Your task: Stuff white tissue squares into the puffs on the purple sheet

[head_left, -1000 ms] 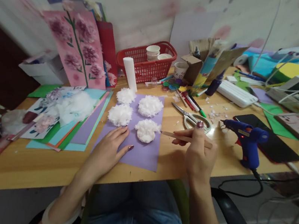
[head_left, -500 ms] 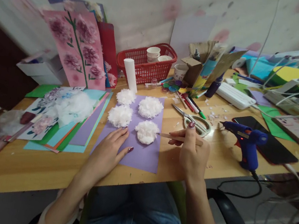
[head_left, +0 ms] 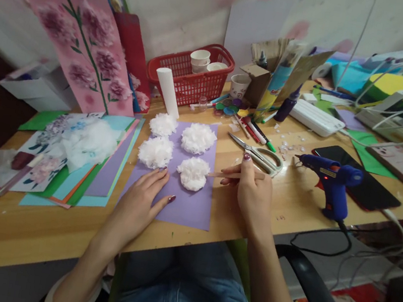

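Several fluffy white paper flowers lie on and beside a purple sheet (head_left: 184, 212). My right hand (head_left: 254, 190) is closed round a thin wooden stick (head_left: 234, 175), whose tip touches the right edge of the lower right flower (head_left: 193, 174). Flat on the purple sheet's left side rests my left hand (head_left: 142, 200), fingers stretched out, holding nothing. Its fingertips are just below the lower left flower (head_left: 155, 152). Above sit the upper left flower (head_left: 163, 125) and the upper right flower (head_left: 199, 139).
Scissors (head_left: 258, 155) lie beyond my right hand, with a blue glue gun (head_left: 330, 181) and a phone (head_left: 358, 178) to the right. Behind are a red basket (head_left: 204, 87) and a white roll (head_left: 168, 92). Coloured papers (head_left: 106, 171) with white tissue (head_left: 91, 144) are at the left.
The view has shifted slightly, so most things appear a little further left. Both hands keep nearly the same pose, with the stick's tip still at the lower right flower.
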`<state>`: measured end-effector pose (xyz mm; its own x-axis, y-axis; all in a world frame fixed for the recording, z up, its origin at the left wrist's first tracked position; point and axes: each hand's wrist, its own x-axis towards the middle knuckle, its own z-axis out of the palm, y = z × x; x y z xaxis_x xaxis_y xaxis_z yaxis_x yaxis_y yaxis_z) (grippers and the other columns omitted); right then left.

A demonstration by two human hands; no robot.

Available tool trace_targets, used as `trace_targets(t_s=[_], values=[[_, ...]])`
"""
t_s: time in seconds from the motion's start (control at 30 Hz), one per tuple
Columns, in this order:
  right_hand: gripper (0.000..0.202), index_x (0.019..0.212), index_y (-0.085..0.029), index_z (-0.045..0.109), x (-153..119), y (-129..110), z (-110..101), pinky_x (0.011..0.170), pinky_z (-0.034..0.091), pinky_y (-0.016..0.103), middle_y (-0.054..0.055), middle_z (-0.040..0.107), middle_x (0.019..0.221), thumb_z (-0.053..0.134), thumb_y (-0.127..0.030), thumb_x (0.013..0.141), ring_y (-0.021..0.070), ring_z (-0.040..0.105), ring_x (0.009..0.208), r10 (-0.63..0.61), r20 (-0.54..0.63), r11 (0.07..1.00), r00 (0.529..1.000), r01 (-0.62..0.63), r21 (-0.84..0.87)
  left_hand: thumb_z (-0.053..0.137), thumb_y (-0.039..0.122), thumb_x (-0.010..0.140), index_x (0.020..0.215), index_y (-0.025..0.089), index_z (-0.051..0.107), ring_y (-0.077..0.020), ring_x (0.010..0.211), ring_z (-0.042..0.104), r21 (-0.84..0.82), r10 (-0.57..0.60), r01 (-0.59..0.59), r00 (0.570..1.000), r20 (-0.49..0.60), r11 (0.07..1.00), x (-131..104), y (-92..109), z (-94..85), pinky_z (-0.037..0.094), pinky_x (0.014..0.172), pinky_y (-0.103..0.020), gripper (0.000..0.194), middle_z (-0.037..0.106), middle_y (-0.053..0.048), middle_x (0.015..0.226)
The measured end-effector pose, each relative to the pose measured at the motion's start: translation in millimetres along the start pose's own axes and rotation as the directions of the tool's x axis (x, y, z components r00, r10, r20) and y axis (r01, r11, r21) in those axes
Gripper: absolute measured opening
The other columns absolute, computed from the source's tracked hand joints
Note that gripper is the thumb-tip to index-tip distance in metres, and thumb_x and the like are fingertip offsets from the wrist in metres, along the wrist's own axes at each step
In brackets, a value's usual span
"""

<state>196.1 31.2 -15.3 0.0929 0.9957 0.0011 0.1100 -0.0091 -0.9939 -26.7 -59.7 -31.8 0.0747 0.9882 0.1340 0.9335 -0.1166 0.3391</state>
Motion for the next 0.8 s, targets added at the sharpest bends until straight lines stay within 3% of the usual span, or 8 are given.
trace_targets(t_s=[0.2,0.4,0.57,0.67,0.8], values=[[0.056,0.066,-0.014,0.072,4,0,-5,0.052,0.049,0.024,0.006,0.070,0.062,0.051,-0.059,0.094,0.0107,0.059,0.046,0.046,-0.082,0.994,0.996,-0.037,0.106,0.044,0.044,0.100,0.137,0.013,0.058,-0.0305,0.140,0.048,0.072,0.005,-0.006,1.000,0.015,0.997,0,-2,1.1,0.041,0.116,-0.052,0.050,0.057,-0.016,0.147],[0.057,0.061,-0.015,0.070,1,-4,-20,0.050,0.046,0.023,0.005,0.064,0.049,0.050,-0.057,0.092,0.0111,0.058,0.045,0.071,-0.173,0.989,0.982,-0.047,0.140,0.047,0.043,0.099,0.136,0.013,0.059,-0.0299,0.140,0.049,0.023,-0.003,0.003,1.000,0.000,1.000,-1,1,0.1,0.041,0.116,-0.050,0.050,0.056,-0.015,0.147],[0.050,0.058,-0.016,0.069,-2,-4,-28,0.050,0.045,0.025,0.005,0.065,0.052,0.050,-0.051,0.089,0.0113,0.057,0.044,0.045,-0.255,0.988,0.966,-0.005,0.154,0.047,0.035,0.097,0.118,0.022,0.072,-0.0242,0.119,0.067,-0.110,-0.074,0.064,0.993,-0.090,0.992,-7,-8,-29.1,0.053,0.104,-0.042,0.035,0.070,-0.008,0.131],[0.046,0.059,-0.017,0.069,-2,3,-31,0.053,0.044,0.027,0.006,0.066,0.054,0.051,-0.050,0.085,0.0128,0.058,0.047,0.080,-0.302,0.987,0.950,-0.034,0.157,0.052,0.035,0.092,0.104,0.022,0.076,-0.0236,0.095,0.074,-0.109,-0.262,0.242,0.931,-0.253,0.964,-12,-27,-59.2,0.058,0.090,-0.036,0.030,0.081,-0.004,0.095],[0.045,0.066,-0.019,0.072,0,18,-35,0.057,0.043,0.031,0.009,0.068,0.058,0.050,-0.052,0.087,0.0171,0.062,0.055,0.076,-0.319,0.996,0.945,-0.059,0.064,0.062,0.043,0.082,0.084,0.022,0.074,-0.0212,0.063,0.071,-0.088,-0.503,0.513,0.770,-0.393,0.854,-11,-68,-96.5,0.056,0.063,-0.030,0.024,0.078,0.001,0.071]])
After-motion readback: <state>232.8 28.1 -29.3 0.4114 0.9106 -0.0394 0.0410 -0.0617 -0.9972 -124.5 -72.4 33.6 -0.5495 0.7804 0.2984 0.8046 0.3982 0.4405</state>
